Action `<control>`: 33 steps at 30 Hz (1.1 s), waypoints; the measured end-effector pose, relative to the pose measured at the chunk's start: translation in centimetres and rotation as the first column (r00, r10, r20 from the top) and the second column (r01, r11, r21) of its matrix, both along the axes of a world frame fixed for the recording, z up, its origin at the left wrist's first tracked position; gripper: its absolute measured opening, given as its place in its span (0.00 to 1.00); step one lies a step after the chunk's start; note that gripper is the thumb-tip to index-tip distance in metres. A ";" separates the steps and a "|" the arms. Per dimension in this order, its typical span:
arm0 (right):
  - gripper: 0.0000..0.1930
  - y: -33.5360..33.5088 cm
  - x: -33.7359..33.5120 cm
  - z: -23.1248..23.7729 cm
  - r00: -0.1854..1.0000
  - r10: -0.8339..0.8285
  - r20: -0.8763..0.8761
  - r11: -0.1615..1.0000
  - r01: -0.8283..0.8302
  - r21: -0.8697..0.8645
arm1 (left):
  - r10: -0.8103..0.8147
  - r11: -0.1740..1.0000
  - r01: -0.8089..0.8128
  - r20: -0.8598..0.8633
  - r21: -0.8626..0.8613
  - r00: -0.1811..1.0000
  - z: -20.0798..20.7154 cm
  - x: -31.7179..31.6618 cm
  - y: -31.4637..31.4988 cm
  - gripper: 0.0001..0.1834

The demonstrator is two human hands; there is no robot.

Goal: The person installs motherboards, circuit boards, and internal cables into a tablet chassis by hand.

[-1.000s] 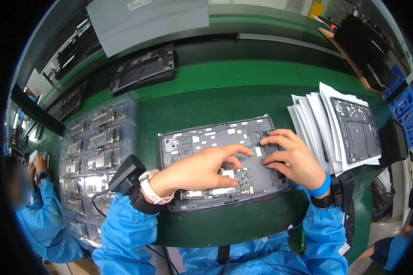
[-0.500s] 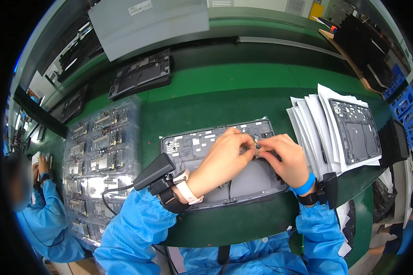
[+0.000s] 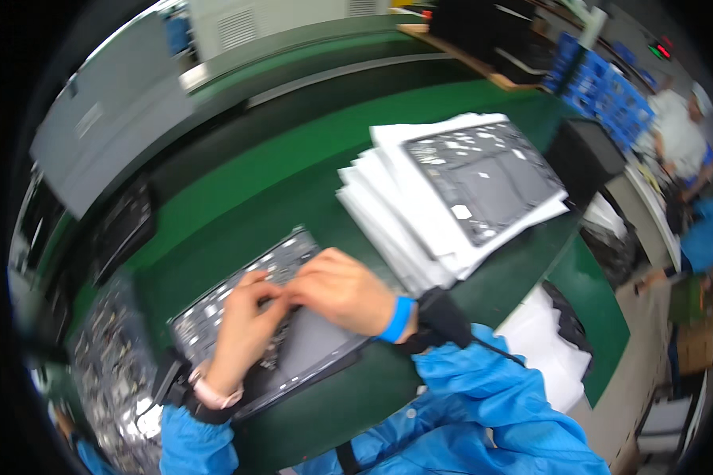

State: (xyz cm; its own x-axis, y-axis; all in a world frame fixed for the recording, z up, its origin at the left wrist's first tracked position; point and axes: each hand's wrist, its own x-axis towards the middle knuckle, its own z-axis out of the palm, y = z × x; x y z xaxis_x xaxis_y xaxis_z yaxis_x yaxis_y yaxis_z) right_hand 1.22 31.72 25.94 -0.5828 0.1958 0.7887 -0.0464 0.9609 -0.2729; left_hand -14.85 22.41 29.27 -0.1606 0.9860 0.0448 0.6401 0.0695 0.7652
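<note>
My left hand (image 3: 244,326) and my right hand (image 3: 342,291) meet above a dark flat device housing (image 3: 318,347), thumbs and fingertips pinched close together. What they pinch is small and blurred. Below the left fingers a dark speckled strip (image 3: 274,344) lies over or hangs above the housing; I cannot tell whether it is held. The housing sits tilted in view on the green table, small white patches along its far part and a smooth grey area nearer me.
To the right, a similar housing (image 3: 495,186) lies on a stack of white sheets (image 3: 400,214). A clear plastic tray (image 3: 111,356) of circuit boards stands at the left. Farther back are another dark housing (image 3: 125,229) and a grey panel (image 3: 107,119). Blue crates (image 3: 602,95) stand far right.
The view has swung to the right, so the housing and my hands appear farther left and turned. Both hands stay pinched together over the housing. The picture is more blurred.
</note>
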 end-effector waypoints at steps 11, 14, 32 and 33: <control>0.05 -0.6 0.2 -0.4 0.994 -0.094 -0.061 0.756 0.032 -0.653 | 0.071 0.986 -0.076 0.039 0.148 0.997 0.2 1.6 0.2 0.05; 0.04 -0.8 0.2 -0.6 0.992 -0.120 -0.045 0.518 0.024 -0.855 | 0.107 0.987 -0.141 0.345 0.075 0.933 -0.5 1.0 -0.4 0.10; 0.04 -0.6 0.4 -0.6 0.991 -0.134 0.029 0.557 0.099 -0.824 | 0.120 0.966 -0.228 0.574 0.119 0.810 -2.4 1.8 -0.4 0.24; 0.04 -0.7 0.4 -0.4 0.990 -0.133 0.040 0.575 0.110 -0.811 | 0.126 0.955 -0.246 0.523 0.167 0.843 -2.8 1.7 -0.4 0.24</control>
State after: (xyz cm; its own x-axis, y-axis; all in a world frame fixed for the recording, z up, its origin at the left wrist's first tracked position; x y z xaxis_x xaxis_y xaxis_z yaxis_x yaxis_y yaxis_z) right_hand 1.62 31.01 25.55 -0.4883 0.8269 0.2790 0.0365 0.3388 -0.9402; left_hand -13.12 22.01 26.48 -0.3996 0.9090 0.1186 0.1569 -0.0597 0.9858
